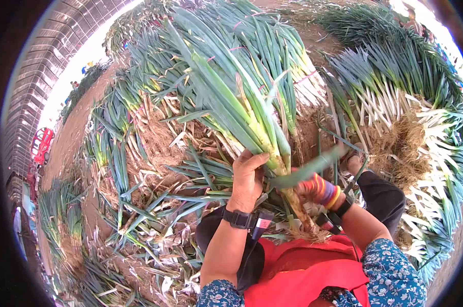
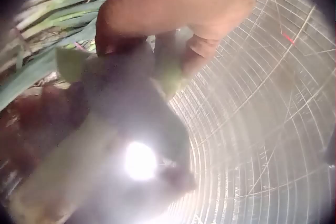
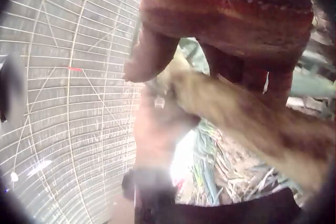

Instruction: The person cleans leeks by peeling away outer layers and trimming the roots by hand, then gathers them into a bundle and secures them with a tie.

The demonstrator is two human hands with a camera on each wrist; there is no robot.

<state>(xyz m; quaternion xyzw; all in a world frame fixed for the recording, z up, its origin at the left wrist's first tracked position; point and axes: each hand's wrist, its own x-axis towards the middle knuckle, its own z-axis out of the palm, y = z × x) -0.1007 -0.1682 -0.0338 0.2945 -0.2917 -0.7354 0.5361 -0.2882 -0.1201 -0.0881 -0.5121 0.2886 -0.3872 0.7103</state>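
My bare left hand grips a thick bunch of large green onions at the upper part of the pale stalks. Their long leaves point up and away, while a brown-skinned stalk slants down to its roots near my lap. At that stalk is my right hand, in a striped knit glove, its fingers curled at a loose leaf that is motion-blurred and crosses over the knuckles. In the right wrist view, the gloved fingers bend beside the mottled stalk. Glare blurs the left wrist view.
Tied bundles of green onions lie ahead. A pile with pale stalks and bushy roots curves along the right. Loose leaves and peelings litter the ground at left. A red cart stands far left, under a ribbed roof.
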